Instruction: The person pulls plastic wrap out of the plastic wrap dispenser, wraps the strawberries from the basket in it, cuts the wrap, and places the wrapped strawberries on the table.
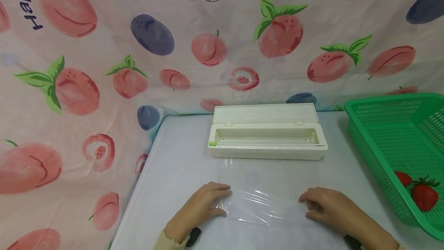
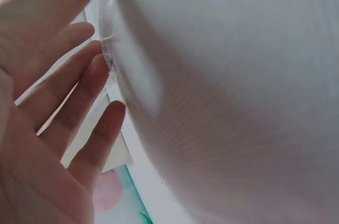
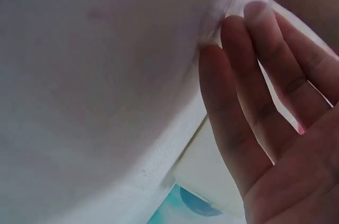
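Note:
A sheet of clear plastic wrap (image 1: 258,207) lies over the white table, wrinkled and shiny, and leads back to the front of a white wrap dispenser box (image 1: 268,152) whose lid stands raised. At the sheet's left edge is my left hand (image 1: 204,203), thumb and fingers spread apart. My right hand (image 1: 329,207) is by the right edge, its fingers slightly bent and the thumb apart from them. Both wrist views show fairly straight fingers, with the film (image 2: 108,49) at the left fingertips and the film (image 3: 217,9) at the right ones. Contact at each fingertip is hard to make out.
A green plastic basket (image 1: 367,153) stands on the right, with a strawberry (image 1: 424,196) and another strawberry (image 1: 403,178) inside. A small green slider (image 1: 212,143) sits at the box's left end. Fruit-patterned cloth (image 1: 194,22) hangs behind and left of the table (image 1: 152,188).

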A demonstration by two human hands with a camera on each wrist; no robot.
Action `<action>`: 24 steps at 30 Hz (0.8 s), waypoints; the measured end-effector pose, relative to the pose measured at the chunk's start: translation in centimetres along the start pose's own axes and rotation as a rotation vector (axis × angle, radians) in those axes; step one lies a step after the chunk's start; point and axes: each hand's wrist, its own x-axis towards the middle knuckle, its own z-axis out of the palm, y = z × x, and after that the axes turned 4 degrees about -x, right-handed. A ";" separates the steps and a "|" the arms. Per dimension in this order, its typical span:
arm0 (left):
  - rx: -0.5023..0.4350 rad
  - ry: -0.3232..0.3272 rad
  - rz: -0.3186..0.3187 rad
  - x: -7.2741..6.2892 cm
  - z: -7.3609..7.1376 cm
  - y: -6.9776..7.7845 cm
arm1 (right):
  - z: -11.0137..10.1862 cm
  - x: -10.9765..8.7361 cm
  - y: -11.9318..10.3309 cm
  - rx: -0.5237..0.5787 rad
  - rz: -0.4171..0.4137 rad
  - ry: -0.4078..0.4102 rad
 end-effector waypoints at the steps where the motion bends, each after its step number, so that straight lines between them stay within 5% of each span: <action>1: 0.002 0.001 0.000 0.0 0.0 -0.1 | 0.1 0.0 0.1 -0.006 -0.022 0.013; 5: -0.005 0.011 0.015 -0.1 0.1 -0.3 | -0.1 -0.3 0.3 -0.039 -0.030 -0.028; 11: -0.024 0.015 0.040 -0.3 0.1 -0.6 | -0.3 -0.9 0.8 -0.142 -0.081 0.016; 24: -0.025 -0.019 0.025 -0.4 0.1 -0.6 | -0.6 -0.7 0.5 -0.134 0.012 -0.111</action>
